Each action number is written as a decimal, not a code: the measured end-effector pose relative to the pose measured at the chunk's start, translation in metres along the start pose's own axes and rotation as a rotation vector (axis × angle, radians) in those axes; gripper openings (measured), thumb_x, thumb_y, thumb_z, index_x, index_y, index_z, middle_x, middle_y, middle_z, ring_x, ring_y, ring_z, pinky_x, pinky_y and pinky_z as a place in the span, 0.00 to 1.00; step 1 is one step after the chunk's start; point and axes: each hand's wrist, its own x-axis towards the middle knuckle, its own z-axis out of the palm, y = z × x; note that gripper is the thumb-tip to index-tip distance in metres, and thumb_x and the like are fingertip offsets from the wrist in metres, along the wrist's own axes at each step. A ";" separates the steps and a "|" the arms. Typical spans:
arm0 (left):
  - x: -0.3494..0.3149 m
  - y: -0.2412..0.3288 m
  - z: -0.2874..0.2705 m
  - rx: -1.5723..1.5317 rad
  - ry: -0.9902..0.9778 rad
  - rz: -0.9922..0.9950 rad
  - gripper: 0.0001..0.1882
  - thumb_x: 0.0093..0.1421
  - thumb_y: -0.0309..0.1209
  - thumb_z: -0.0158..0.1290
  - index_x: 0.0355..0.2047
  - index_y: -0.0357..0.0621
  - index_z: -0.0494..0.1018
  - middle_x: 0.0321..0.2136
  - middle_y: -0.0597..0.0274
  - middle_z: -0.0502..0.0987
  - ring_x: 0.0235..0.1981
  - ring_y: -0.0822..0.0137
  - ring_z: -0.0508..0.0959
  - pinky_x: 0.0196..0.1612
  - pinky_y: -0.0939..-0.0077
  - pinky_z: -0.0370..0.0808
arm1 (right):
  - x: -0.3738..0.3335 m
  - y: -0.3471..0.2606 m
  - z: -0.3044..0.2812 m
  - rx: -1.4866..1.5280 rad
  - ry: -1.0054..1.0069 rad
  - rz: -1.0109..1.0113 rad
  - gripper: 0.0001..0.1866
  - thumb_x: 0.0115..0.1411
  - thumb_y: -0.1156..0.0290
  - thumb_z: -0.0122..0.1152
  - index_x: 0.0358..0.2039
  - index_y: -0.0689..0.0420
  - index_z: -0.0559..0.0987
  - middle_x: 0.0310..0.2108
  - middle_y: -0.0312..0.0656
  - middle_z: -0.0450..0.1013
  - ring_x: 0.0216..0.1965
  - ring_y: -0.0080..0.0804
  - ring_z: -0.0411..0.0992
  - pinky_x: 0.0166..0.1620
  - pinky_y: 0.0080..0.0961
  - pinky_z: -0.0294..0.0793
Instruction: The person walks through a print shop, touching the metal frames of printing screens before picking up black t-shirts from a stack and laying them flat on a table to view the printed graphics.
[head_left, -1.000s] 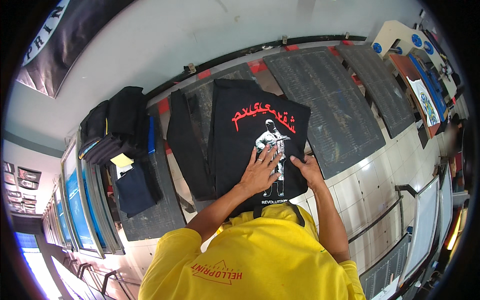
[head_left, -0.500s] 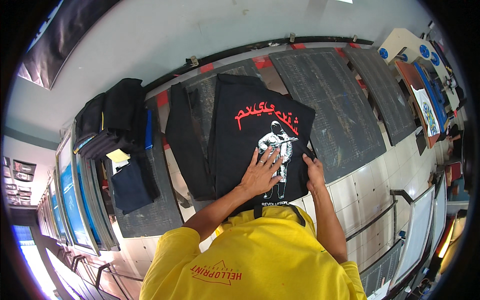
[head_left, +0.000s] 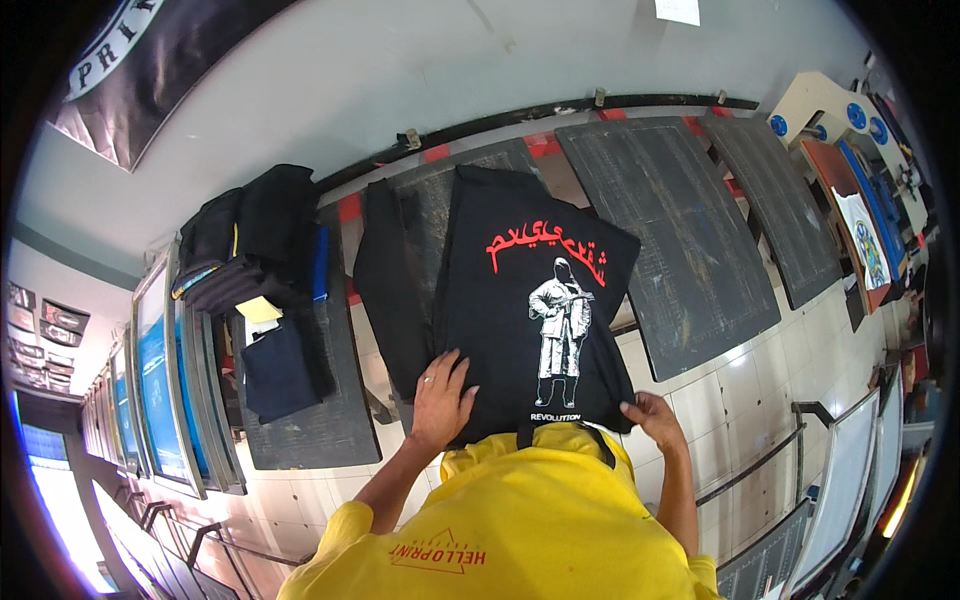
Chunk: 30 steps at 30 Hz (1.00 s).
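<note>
A black long-sleeved sweatshirt lies partly folded across a dark board in front of me, with one sleeve stretched along its left side. Its face carries red lettering and a white standing figure. My left hand rests on the cloth near the lower left edge, fingers extended and slightly apart. At the lower right corner, my right hand pinches the sweatshirt's edge between thumb and fingers. The lower end of the garment reaches my yellow shirt.
To the left stand a stack of folded black garments, a yellow paper slip and a folded navy cloth. Dark boards run rightward along the wall. Framed screens line the left; a metal rail is at right.
My left hand has moved off the printed figure to the garment's lower left edge. My right hand has come down from the right side to the lower right corner, leaving the print uncovered.
</note>
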 end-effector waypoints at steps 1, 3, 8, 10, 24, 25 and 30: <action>-0.010 0.002 -0.003 -0.009 -0.020 -0.092 0.25 0.60 0.37 0.56 0.53 0.37 0.67 0.57 0.46 0.66 0.61 0.53 0.64 0.61 0.55 0.62 | -0.004 0.006 0.000 0.000 -0.035 0.022 0.10 0.61 0.67 0.64 0.34 0.62 0.79 0.28 0.32 0.74 0.30 0.20 0.69 0.37 0.20 0.69; -0.029 0.005 -0.004 -0.021 -0.025 -0.261 0.22 0.59 0.38 0.57 0.48 0.38 0.68 0.51 0.44 0.71 0.56 0.51 0.70 0.55 0.55 0.68 | -0.011 0.016 0.000 -0.039 -0.101 0.072 0.12 0.60 0.69 0.65 0.40 0.63 0.80 0.32 0.34 0.77 0.32 0.22 0.71 0.39 0.21 0.70; -0.051 -0.008 0.010 -0.121 -0.103 -0.401 0.19 0.59 0.44 0.58 0.34 0.39 0.69 0.24 0.47 0.78 0.28 0.44 0.80 0.33 0.56 0.76 | -0.026 0.021 0.003 0.131 -0.160 0.048 0.07 0.61 0.69 0.64 0.35 0.60 0.80 0.28 0.30 0.75 0.32 0.20 0.69 0.40 0.22 0.68; -0.055 -0.016 0.011 -0.089 -0.154 -0.397 0.20 0.59 0.45 0.58 0.29 0.39 0.70 0.22 0.47 0.77 0.26 0.45 0.80 0.30 0.57 0.76 | -0.030 0.019 0.001 0.014 -0.177 0.089 0.07 0.62 0.69 0.64 0.32 0.59 0.80 0.27 0.28 0.73 0.30 0.20 0.67 0.37 0.21 0.67; -0.011 0.019 -0.114 -1.367 0.227 -0.447 0.17 0.61 0.34 0.59 0.19 0.53 0.64 0.20 0.80 0.60 0.25 0.83 0.59 0.27 0.83 0.57 | -0.054 -0.100 -0.042 0.674 0.218 -0.545 0.21 0.68 0.60 0.53 0.52 0.64 0.70 0.47 0.43 0.74 0.47 0.30 0.73 0.52 0.27 0.72; -0.004 0.027 -0.129 -1.411 0.308 -0.364 0.15 0.60 0.32 0.59 0.21 0.53 0.65 0.21 0.79 0.61 0.26 0.84 0.61 0.29 0.85 0.60 | -0.061 -0.115 -0.048 0.653 0.209 -0.605 0.22 0.68 0.60 0.53 0.54 0.64 0.69 0.48 0.43 0.73 0.48 0.30 0.73 0.53 0.27 0.72; 0.036 0.070 -0.218 -1.515 0.708 0.099 0.08 0.62 0.30 0.56 0.32 0.47 0.67 0.27 0.73 0.66 0.33 0.78 0.71 0.38 0.79 0.72 | -0.116 -0.203 -0.096 0.586 0.157 -0.942 0.29 0.67 0.64 0.53 0.63 0.64 0.60 0.53 0.46 0.69 0.54 0.33 0.70 0.55 0.31 0.71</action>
